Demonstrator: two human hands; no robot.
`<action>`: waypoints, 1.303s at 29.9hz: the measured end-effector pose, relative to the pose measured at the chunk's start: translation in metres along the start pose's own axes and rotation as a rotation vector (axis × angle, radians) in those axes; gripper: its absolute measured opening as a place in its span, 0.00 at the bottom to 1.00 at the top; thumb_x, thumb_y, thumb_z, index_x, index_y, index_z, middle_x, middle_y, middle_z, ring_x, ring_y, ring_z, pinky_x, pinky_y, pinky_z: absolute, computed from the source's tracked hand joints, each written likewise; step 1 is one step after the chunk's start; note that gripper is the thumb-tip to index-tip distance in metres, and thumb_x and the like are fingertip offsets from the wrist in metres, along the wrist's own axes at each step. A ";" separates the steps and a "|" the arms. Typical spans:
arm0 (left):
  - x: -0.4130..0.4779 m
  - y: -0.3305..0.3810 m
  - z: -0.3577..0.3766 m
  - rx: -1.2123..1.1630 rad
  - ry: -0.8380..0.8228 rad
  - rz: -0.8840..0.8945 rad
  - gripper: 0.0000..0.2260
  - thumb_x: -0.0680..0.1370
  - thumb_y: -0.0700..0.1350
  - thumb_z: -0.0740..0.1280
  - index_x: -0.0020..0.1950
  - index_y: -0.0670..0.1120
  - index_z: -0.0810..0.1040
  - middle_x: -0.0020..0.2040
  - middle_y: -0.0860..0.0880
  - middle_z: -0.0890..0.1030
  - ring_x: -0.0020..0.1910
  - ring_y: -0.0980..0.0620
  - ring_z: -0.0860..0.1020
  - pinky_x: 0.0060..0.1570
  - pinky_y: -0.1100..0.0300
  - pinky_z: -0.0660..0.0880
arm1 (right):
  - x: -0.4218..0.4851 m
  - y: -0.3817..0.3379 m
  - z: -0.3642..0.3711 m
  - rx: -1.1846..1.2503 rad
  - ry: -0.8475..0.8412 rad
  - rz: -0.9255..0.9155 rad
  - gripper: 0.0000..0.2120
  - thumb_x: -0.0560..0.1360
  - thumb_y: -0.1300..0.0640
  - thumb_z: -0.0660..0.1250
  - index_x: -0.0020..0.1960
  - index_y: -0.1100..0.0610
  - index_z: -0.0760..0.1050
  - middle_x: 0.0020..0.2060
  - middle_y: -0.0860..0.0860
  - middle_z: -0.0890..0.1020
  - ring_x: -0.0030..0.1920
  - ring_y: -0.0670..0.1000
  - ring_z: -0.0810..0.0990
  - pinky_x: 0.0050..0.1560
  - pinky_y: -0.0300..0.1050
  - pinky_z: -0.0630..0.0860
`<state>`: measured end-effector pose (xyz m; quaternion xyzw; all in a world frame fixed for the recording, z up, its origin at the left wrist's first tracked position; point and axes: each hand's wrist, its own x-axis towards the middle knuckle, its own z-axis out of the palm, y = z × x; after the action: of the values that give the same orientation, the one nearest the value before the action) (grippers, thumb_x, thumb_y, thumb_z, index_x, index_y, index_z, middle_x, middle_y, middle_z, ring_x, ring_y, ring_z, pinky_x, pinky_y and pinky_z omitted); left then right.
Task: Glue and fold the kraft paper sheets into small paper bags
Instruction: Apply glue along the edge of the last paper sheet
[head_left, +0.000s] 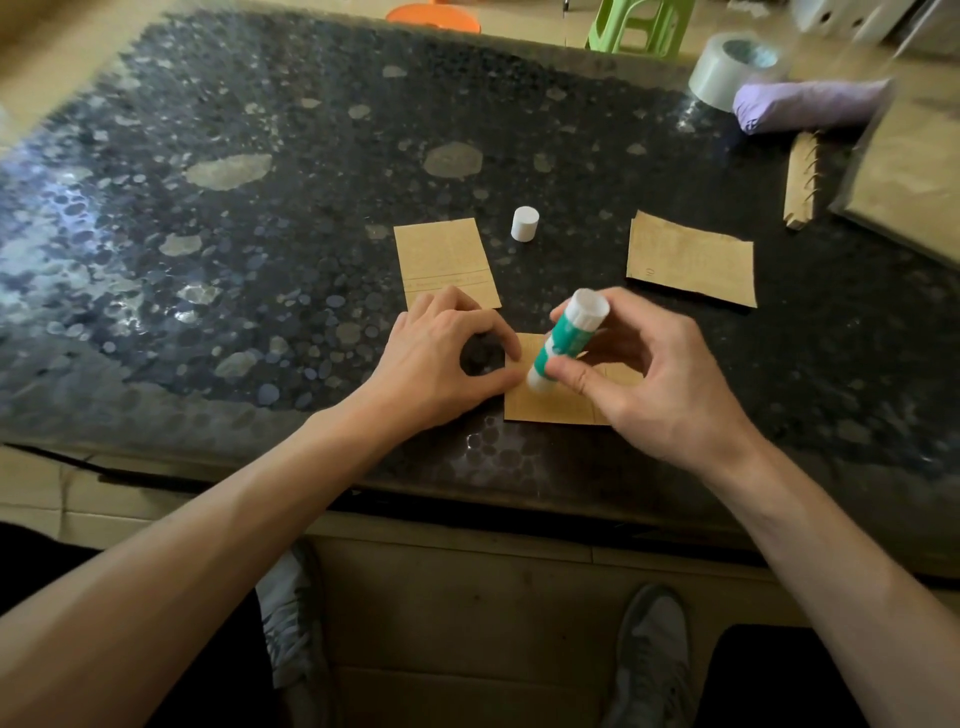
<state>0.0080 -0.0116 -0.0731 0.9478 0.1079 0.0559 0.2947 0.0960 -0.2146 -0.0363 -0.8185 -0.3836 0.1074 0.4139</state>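
Observation:
A small kraft paper sheet lies flat near the front edge of the dark speckled table. My right hand grips a green and white glue stick, tilted, its lower tip down on the sheet's left part. My left hand presses thumb and fingertips on the sheet's left edge, holding it down. The stick's white cap stands upright further back. A folded kraft piece lies behind my left hand. Another kraft piece lies behind my right hand.
At the back right are a roll of clear tape, a folded purple umbrella, a narrow serrated kraft stack and a large stack of kraft paper. A green stool and an orange object stand beyond the table.

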 end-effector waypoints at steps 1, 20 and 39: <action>0.000 0.000 0.000 0.003 -0.006 -0.001 0.14 0.71 0.65 0.69 0.53 0.62 0.81 0.56 0.55 0.72 0.61 0.52 0.69 0.60 0.54 0.65 | -0.002 -0.001 0.000 -0.004 -0.027 -0.006 0.16 0.75 0.51 0.77 0.61 0.49 0.79 0.52 0.38 0.82 0.56 0.41 0.83 0.57 0.45 0.82; 0.001 0.001 -0.002 0.000 0.001 -0.004 0.12 0.73 0.62 0.72 0.53 0.62 0.81 0.57 0.54 0.73 0.62 0.51 0.69 0.62 0.53 0.66 | -0.008 -0.003 0.014 -0.110 -0.028 -0.061 0.19 0.70 0.42 0.79 0.56 0.49 0.79 0.49 0.36 0.82 0.53 0.36 0.80 0.53 0.27 0.74; 0.000 0.002 -0.002 -0.038 0.000 -0.011 0.11 0.72 0.61 0.73 0.51 0.62 0.80 0.57 0.54 0.73 0.63 0.52 0.69 0.64 0.52 0.66 | -0.003 0.010 -0.006 -0.252 0.055 0.057 0.18 0.74 0.42 0.76 0.59 0.45 0.75 0.48 0.34 0.76 0.49 0.31 0.77 0.44 0.23 0.71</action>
<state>0.0084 -0.0119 -0.0702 0.9414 0.1123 0.0563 0.3130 0.1027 -0.2239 -0.0408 -0.8771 -0.3593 0.0475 0.3152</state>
